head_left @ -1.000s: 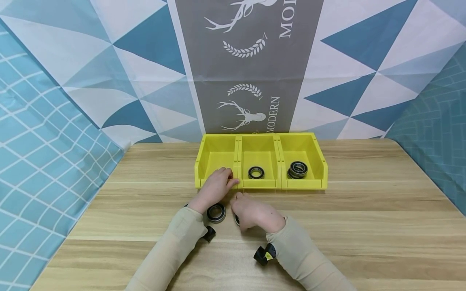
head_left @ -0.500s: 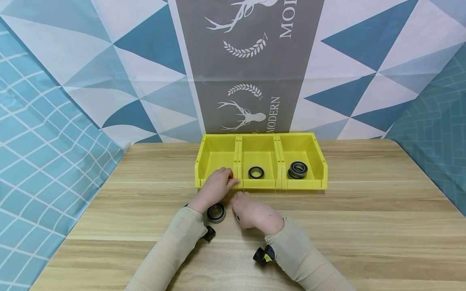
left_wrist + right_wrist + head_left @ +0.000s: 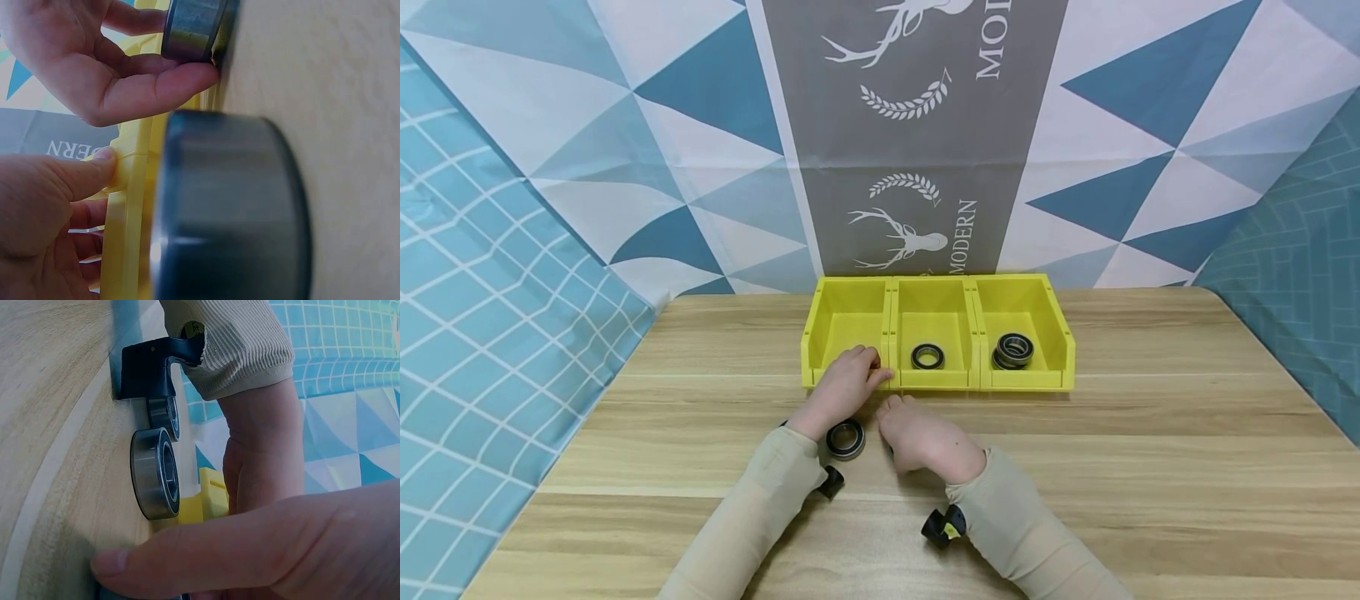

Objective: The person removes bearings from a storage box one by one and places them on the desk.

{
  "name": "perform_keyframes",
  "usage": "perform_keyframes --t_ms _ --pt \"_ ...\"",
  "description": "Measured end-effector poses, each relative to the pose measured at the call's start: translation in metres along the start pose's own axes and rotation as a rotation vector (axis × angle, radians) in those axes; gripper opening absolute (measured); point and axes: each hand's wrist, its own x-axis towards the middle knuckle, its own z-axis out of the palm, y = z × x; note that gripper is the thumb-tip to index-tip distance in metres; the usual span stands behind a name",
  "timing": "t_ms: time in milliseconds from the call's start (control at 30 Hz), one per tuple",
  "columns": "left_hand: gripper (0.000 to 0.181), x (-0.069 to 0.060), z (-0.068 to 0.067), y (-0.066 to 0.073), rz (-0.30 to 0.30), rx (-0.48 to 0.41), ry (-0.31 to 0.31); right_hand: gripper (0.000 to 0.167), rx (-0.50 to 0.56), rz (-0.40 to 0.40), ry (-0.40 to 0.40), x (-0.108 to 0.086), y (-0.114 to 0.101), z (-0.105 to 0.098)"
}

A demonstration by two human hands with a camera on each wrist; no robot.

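Three joined yellow bins (image 3: 936, 380) stand on the table. My left hand (image 3: 847, 385) holds the front edge between the left and middle bins; in the left wrist view its thumb (image 3: 87, 175) lies on the yellow rim, fingers curled behind. Just in front of the bins, my right hand (image 3: 928, 437) pinches a bearing (image 3: 195, 28) between thumb and fingers, low at the tabletop; the head view mostly hides this bearing. Another bearing (image 3: 846, 439) lies by the left wrist, and looms large in the left wrist view. Behind it, a further bearing (image 3: 164, 417) shows in the right wrist view.
One bearing (image 3: 927, 357) lies in the middle bin. Two bearings (image 3: 1015, 348) overlap in the right bin. A black camera mount (image 3: 943, 527) sits on the right sleeve, and another mount (image 3: 831, 482) on the left. A patterned backdrop (image 3: 917, 142) rises behind the wooden table (image 3: 1150, 467).
The right hand has shifted very slightly, and the bearing under it is now more covered in the head view. The left hand stays on the bin edge.
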Motion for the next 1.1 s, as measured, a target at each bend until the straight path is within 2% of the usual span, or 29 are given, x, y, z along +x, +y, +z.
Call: perform_keyframes --t_ms 467,1100 --pt "0.026 -0.0006 -0.0007 0.0008 0.002 -0.01 -0.001 0.071 0.06 0.057 -0.048 0.0019 -0.001 0.0007" --pt "0.026 -0.0004 -0.0006 -0.0002 0.008 -0.009 0.002 0.068 0.033 0.034 -0.041 0.0038 0.0008 0.0029"
